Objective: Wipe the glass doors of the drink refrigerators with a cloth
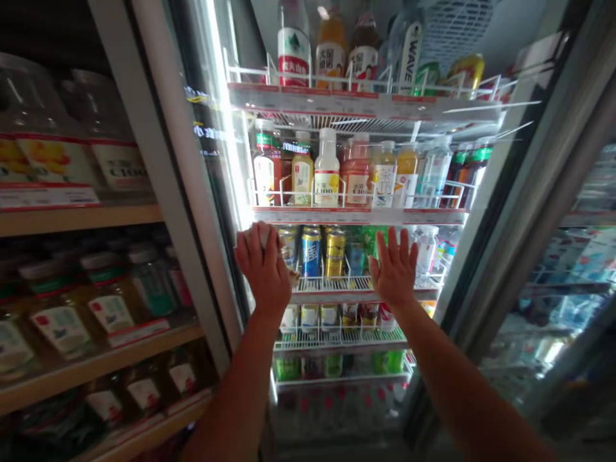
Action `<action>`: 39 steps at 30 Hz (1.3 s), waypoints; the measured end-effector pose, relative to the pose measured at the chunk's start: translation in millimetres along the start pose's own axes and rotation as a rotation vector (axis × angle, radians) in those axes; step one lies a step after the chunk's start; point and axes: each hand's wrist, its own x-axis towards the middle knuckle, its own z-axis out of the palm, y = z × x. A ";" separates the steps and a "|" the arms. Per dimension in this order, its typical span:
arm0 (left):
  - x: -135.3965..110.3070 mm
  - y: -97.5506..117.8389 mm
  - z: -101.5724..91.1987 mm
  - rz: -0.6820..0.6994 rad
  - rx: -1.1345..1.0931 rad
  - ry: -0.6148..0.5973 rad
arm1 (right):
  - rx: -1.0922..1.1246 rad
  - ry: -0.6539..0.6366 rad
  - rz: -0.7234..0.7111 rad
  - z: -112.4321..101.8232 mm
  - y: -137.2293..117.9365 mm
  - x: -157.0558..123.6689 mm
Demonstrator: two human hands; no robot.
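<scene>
Cans [310,251] crowd shelf edge [337,296] between left hand [264,269] and right hand [394,271].

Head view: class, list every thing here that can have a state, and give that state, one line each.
Fridge door: open, swung out to the right.
Fridge light: on.
Cans: upright on the wire shelf.
Bottles: upright, capped.
Left hand: closed around a small white item, in front of the cans.
Right hand: open, fingers spread, holding nothing.
</scene>
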 end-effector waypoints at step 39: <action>-4.9 91.9 41.3 0.276 -0.030 -0.172 | -0.024 -0.045 0.044 -11.6 36.7 14.1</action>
